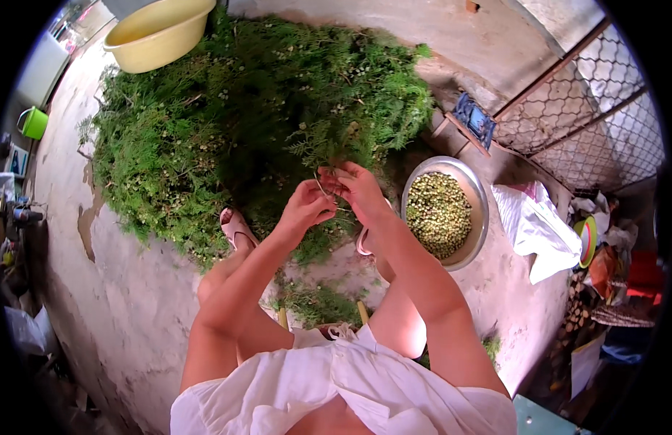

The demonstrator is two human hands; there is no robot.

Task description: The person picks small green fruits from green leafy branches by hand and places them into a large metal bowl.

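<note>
A green evergreen sprig (312,145) with feathery leaves points away from me, its thin stem running between my two hands. My left hand (305,206) is closed with its fingertips on the stem's lower part. Close against it, my right hand (356,190) pinches the same sprig a little higher; what lies under its fingertips is partly hidden. Beyond both hands spreads a big heap of cut evergreen branches (155,159) dotted with small pale-green cones. To the right of my right forearm stands a metal basin (483,217) holding many loose green cones (439,215).
A yellow plastic tub (158,36) rests at the heap's far left. At the right are a small folding stool (472,123), wire mesh fencing (597,109) and a white sack (535,225). A green bucket (34,123) stands far left. My feet flank the heap's near edge.
</note>
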